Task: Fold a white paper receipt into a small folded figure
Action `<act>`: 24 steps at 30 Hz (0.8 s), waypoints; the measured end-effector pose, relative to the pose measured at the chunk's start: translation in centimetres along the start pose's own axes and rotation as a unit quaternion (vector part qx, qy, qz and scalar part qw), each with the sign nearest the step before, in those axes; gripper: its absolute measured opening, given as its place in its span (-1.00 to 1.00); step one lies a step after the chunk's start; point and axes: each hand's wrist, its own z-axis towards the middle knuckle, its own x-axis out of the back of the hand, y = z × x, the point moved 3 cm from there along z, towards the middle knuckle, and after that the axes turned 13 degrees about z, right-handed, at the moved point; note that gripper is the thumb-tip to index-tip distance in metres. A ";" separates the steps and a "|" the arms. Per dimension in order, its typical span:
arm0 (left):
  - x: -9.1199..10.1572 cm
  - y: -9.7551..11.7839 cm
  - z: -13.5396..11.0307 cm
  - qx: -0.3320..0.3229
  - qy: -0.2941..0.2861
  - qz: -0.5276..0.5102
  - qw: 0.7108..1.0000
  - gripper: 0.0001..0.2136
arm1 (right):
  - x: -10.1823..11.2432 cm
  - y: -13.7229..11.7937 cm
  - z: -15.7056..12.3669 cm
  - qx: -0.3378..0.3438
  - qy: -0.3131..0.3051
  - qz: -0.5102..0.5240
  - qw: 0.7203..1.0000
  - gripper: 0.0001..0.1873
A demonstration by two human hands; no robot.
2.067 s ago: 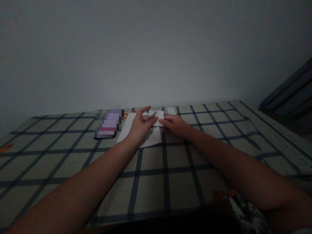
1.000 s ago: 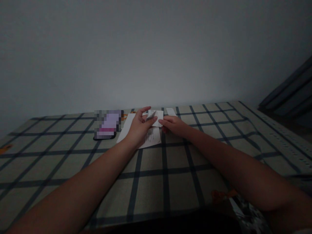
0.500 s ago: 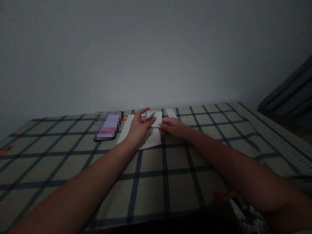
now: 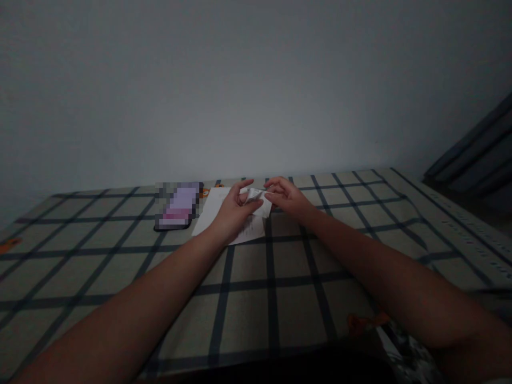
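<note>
A small folded piece of white paper is held up between both hands. My left hand pinches its left side, thumb on top, with the index finger raised behind. At the paper's right side, my right hand grips it between thumb and curled fingers. Below them lies a larger white sheet with some print on it, partly hidden by my left hand and the folded paper.
A phone with a blurred-out screen lies left of the sheet on the checked cloth. A pale wall rises behind the cloth's far edge. Dark striped fabric hangs at the right.
My right hand has moved up and gripped the paper higher on its right side. The folded paper has tilted and its creases have changed. The small white slip behind my right hand is now hidden.
</note>
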 end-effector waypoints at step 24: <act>0.2 -0.2 -0.1 -0.031 0.020 0.076 0.996 -0.67 | 1.1 0.1 0.3 0.008 -0.008 -0.106 0.994 -0.79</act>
